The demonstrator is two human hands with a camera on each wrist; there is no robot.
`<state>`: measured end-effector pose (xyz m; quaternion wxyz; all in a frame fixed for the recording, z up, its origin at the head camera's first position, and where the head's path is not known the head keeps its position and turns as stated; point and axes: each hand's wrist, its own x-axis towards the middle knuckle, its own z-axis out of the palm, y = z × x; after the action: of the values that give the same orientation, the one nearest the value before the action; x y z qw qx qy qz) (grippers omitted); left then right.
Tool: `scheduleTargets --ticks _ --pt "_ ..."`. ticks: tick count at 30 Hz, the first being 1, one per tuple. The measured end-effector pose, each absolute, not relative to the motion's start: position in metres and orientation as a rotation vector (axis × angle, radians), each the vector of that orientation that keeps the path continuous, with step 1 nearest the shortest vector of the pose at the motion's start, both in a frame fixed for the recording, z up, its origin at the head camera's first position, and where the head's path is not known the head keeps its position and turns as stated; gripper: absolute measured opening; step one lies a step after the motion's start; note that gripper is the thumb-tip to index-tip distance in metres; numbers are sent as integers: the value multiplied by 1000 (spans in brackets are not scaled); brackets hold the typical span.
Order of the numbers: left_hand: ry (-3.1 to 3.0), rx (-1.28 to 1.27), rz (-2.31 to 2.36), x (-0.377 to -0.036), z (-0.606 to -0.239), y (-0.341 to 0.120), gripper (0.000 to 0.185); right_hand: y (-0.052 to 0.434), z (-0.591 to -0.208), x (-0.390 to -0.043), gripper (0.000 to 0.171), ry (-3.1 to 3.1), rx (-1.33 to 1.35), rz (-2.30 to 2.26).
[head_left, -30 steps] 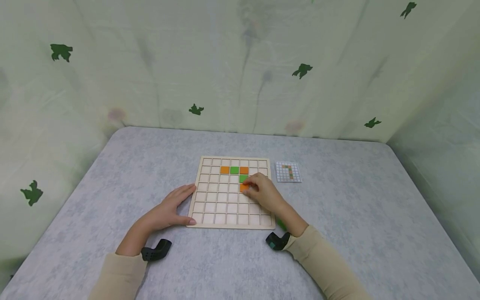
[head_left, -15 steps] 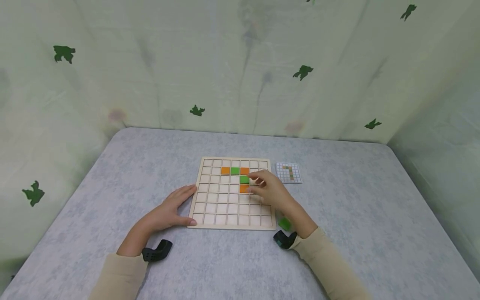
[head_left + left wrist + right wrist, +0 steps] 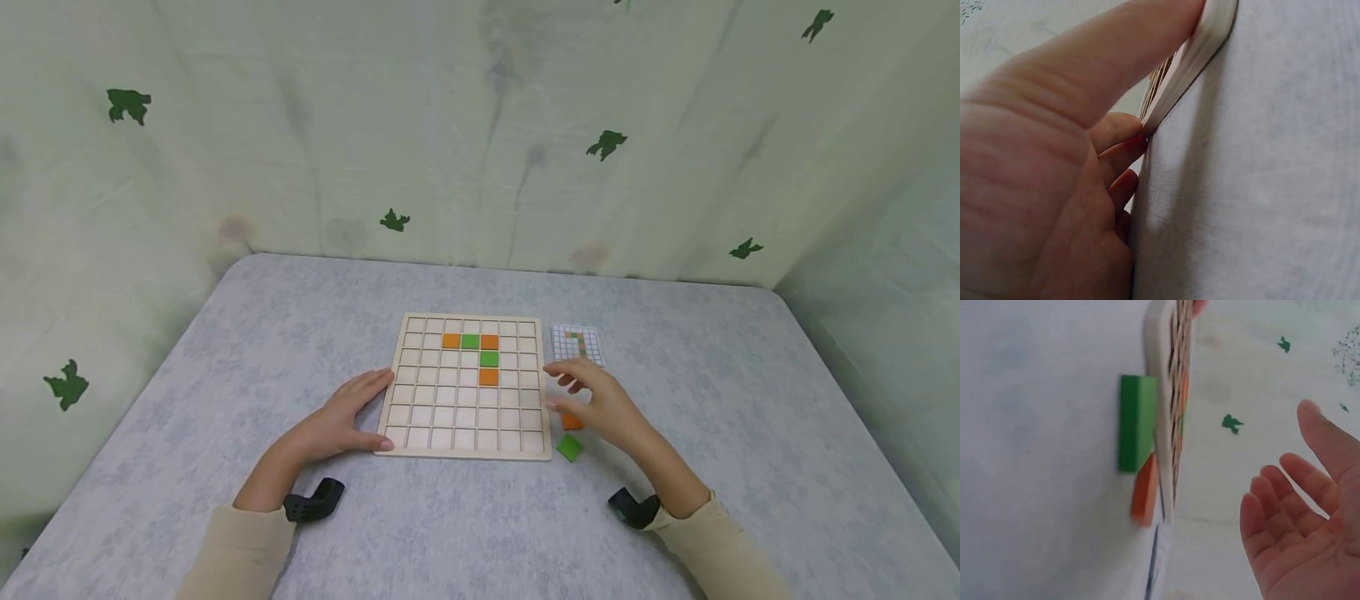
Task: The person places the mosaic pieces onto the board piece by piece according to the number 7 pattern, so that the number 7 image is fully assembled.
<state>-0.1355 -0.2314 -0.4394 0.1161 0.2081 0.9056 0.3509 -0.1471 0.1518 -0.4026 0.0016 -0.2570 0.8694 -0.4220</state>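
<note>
Touching the grid board [image 3: 464, 416]: left hand [image 3: 339, 423], fingers spread wide
Hovering near loose orange tile [image 3: 572, 422]: right hand [image 3: 602, 402], fingers apart

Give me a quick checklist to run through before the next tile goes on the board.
1. Board steadied: ok, the left hand rests at its left edge.
2. Right hand free: ok, it holds nothing.
3. Placed tiles in squares: ok, three orange, two green.
4. Loose green tile in plain view: ok, beside the board's near right corner.
5. Loose orange tile uncovered in the head view: not ok, partly behind the right hand.
6. Pattern matches the card: cannot tell, too small.
</note>
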Motion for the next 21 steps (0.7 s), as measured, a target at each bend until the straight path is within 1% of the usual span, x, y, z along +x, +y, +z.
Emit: scheduleTargets --ticks 7,11,13,21 --pt "2651 614 1031 -136 -440 -232 101 175 -411 -130 48 2645 -898 -1254" --pt "2653 621 1030 -136 -441 -232 101 183 -420 -125 51 2567 -876 -1154" --pt "2653 626 1032 -136 -441 -232 101 186 -423 -123 49 2534 -862 -1116" --pt "2647 626 1039 -136 -441 -232 101 191 -430 -121 34 2490 -841 -1045"
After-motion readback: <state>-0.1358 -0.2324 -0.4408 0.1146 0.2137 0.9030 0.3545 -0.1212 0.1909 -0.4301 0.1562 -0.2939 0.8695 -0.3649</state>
